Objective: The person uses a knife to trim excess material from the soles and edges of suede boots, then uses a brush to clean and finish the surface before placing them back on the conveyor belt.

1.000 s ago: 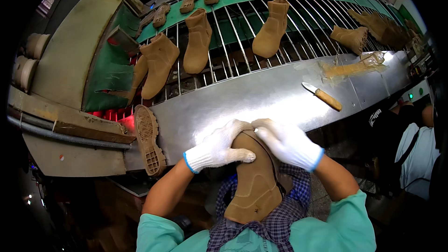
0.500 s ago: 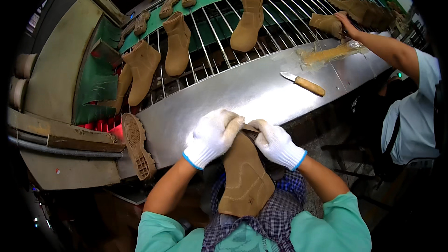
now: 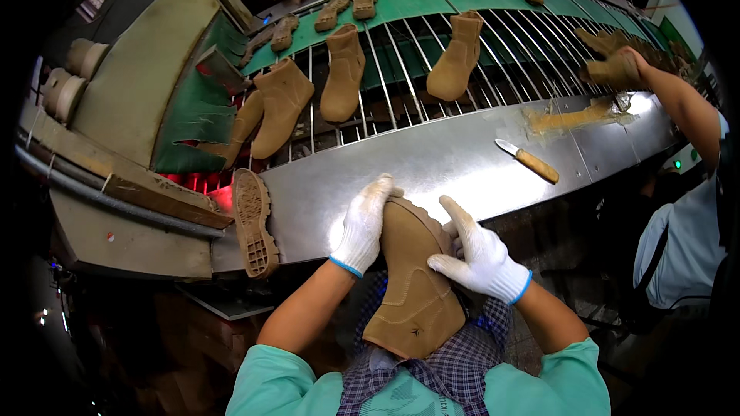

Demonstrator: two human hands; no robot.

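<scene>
A tan ankle boot (image 3: 416,281) rests across my lap, its toe pointing away from me and its shaft toward my body. A sole edge (image 3: 422,212) shows along the toe's upper right rim. My left hand (image 3: 362,219), in a white knit glove with a blue cuff, grips the boot at the left of the toe; some of its fingers are hidden behind the boot. On the other side, my gloved right hand (image 3: 484,260) is open, index finger and thumb spread, with the thumb at the boot's side. Its other fingers are partly hidden.
A metal ledge (image 3: 455,154) carries a wooden-handled knife (image 3: 528,160) and a loose sole (image 3: 253,223). Beyond it, several tan boots (image 3: 343,73) stand on a rod conveyor. A co-worker's hand (image 3: 632,65) holds a boot at right; another person works at the far side.
My right hand has let go at the toe and spread its fingers by the boot's right side. My left hand has shifted along the toe's left side. The view has turned slightly.
</scene>
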